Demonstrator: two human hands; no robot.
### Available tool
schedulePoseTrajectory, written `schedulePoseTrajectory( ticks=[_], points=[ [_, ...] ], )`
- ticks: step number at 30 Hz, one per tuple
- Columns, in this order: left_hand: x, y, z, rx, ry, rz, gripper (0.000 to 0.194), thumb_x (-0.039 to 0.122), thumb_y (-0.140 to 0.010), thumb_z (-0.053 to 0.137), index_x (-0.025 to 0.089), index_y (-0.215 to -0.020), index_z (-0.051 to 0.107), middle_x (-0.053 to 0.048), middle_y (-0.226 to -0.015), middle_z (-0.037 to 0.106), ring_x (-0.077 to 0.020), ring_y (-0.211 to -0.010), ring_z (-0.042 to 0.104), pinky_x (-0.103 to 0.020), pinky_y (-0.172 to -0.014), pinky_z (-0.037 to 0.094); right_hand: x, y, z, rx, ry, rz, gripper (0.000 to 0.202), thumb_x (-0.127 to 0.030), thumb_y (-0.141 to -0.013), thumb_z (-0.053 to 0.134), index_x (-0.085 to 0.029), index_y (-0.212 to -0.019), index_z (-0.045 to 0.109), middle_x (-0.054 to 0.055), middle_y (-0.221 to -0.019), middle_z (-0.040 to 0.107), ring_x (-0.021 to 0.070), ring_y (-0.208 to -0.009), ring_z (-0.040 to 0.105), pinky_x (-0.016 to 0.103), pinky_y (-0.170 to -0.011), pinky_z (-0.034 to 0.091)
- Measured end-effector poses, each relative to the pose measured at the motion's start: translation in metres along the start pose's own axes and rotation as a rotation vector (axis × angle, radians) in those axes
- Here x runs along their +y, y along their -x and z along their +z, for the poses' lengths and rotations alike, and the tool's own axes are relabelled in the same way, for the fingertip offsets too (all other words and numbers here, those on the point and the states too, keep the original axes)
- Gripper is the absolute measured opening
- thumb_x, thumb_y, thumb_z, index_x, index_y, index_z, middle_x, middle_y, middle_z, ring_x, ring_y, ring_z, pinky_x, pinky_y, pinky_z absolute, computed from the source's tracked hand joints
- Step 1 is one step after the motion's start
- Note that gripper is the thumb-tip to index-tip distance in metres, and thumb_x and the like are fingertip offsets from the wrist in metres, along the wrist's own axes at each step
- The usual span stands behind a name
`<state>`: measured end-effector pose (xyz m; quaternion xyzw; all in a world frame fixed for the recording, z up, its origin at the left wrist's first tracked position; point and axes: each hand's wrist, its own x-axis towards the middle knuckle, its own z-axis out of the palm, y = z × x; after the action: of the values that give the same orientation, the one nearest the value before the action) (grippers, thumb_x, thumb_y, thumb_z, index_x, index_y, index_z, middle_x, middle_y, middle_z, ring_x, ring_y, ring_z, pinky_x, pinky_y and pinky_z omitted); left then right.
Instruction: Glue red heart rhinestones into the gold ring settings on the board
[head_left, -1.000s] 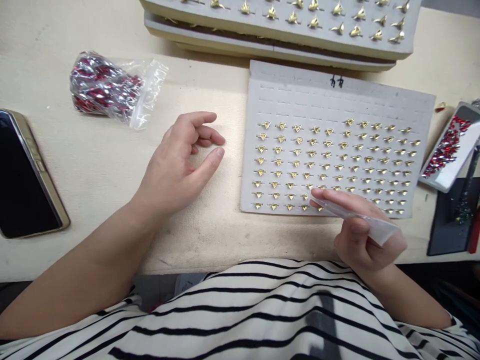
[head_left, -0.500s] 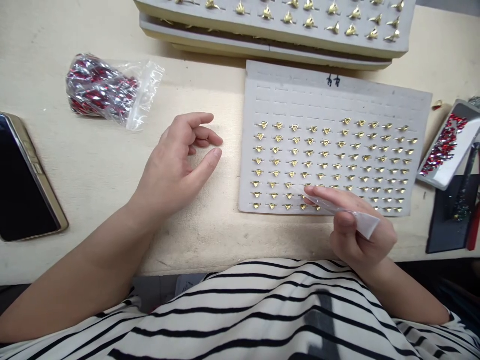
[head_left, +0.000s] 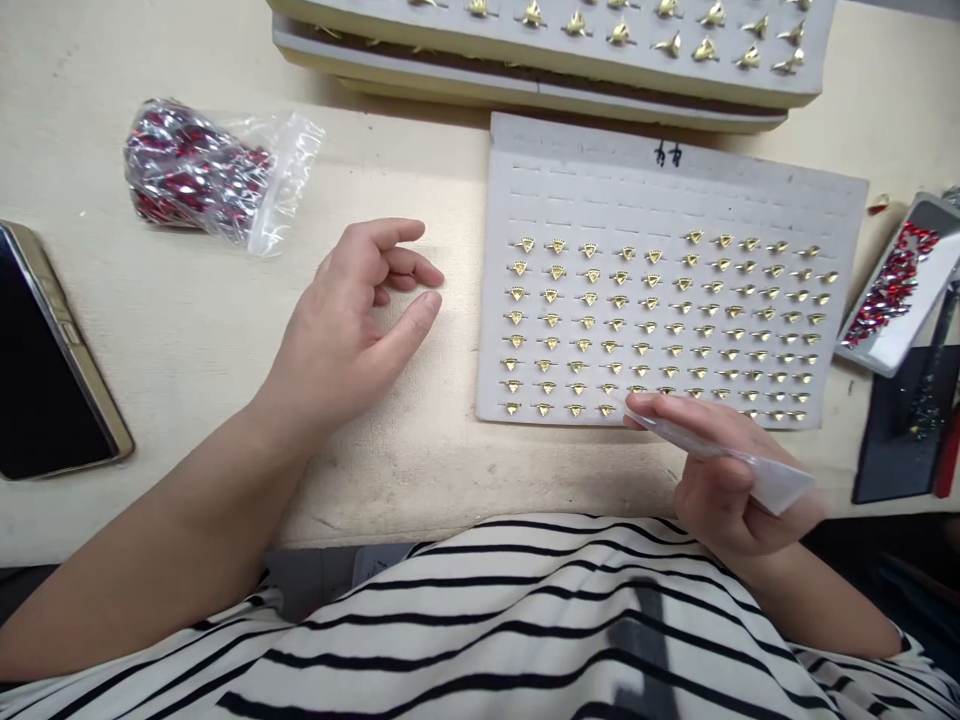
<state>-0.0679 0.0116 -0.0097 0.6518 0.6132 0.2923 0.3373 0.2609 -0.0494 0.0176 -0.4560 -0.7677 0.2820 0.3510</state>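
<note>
In the head view my right hand (head_left: 742, 480) is closed around a small clear plastic cone (head_left: 772, 480) with a narrow tip. That tip points left, over the near edge of a grey foam board (head_left: 585, 200). Rows of gold-coloured rings (head_left: 589, 298) with triangular tops are stuck in the board's slots; my right fingers hide a few in the nearest row. Left of the board, my left hand (head_left: 352, 320) is held over the table, fingers loosely curled and apart, with nothing in it.
More foam boards of rings (head_left: 570, 70) are stacked behind. A zip bag of red stones (head_left: 195, 170) and a phone (head_left: 52, 370) lie at left. On the right are a white tray of red stones (head_left: 892, 285) and a dark flat pad (head_left: 892, 440).
My right hand has drawn back slightly to the right and toward me, with the plastic cone still in it. The left hand has hardly moved.
</note>
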Motion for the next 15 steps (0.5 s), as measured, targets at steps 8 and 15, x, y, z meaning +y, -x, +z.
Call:
schedulePoseTrajectory(
  ticks=[8, 15],
  points=[
    [-0.008, -0.001, 0.001, 0.002, 0.038, 0.054, 0.049, 0.024, -0.094, 0.066, 0.033, -0.14, 0.052, -0.001, -0.118, 0.074, -0.0235, -0.108, 0.068, -0.048, -0.094, 0.051, 0.003, -0.002, 0.009, 0.042, 0.065, -0.07, 0.038, -0.032, -0.108, 0.049, -0.03, -0.141, 0.068, 0.007, -0.113, 0.083, 0.0259, -0.091, 0.082, 0.041, -0.069, 0.07],
    [-0.007, -0.001, 0.0, 0.0, 0.021, 0.055, 0.049, 0.024, -0.094, 0.066, 0.032, -0.14, 0.051, 0.0, -0.118, 0.074, -0.0228, -0.107, 0.067, -0.047, -0.093, 0.051, 0.001, -0.006, 0.017, 0.12, -0.019, -0.132, 0.036, -0.025, -0.107, 0.052, -0.016, -0.134, 0.073, 0.009, -0.11, 0.084, 0.0227, -0.096, 0.081, 0.036, -0.076, 0.069]
  ],
)
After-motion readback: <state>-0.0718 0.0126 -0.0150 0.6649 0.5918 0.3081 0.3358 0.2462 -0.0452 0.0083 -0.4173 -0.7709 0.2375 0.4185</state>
